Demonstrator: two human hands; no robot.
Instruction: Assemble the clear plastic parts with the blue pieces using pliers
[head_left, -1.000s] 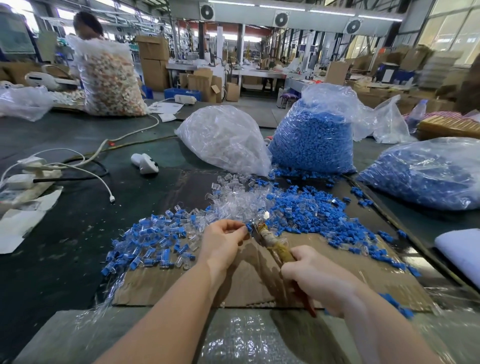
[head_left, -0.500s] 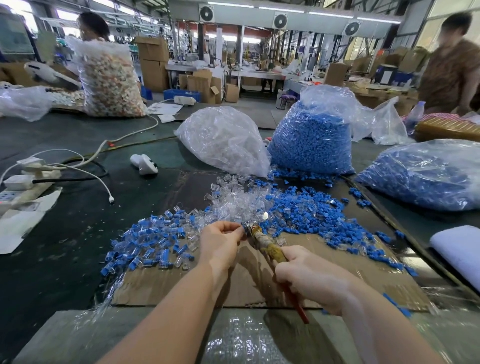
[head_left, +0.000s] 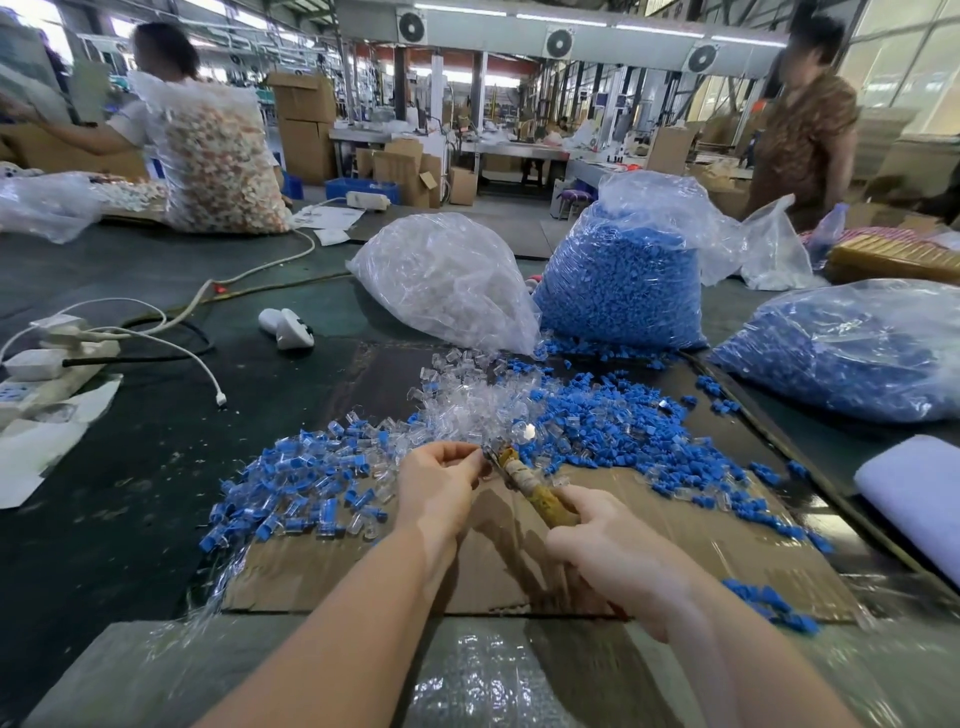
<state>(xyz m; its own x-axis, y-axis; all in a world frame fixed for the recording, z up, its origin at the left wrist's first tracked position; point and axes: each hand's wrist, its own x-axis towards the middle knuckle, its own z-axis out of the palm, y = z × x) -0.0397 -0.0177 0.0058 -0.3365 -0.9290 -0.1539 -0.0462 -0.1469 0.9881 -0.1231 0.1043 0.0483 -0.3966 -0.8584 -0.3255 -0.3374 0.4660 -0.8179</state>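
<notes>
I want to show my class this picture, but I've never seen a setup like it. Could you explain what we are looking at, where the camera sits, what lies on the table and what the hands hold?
There is no machine here: a person works with bare hands, and the camera sits on their head, looking forward and down. The right hand grips pliers. The left hand pinches something small at the pliers' tip; I cannot make it out. On the cardboard lie loose clear parts, blue pieces and, to the left, a joined pile. Behind stand a clear bag and blue bags. Other workers are farther back.
</notes>
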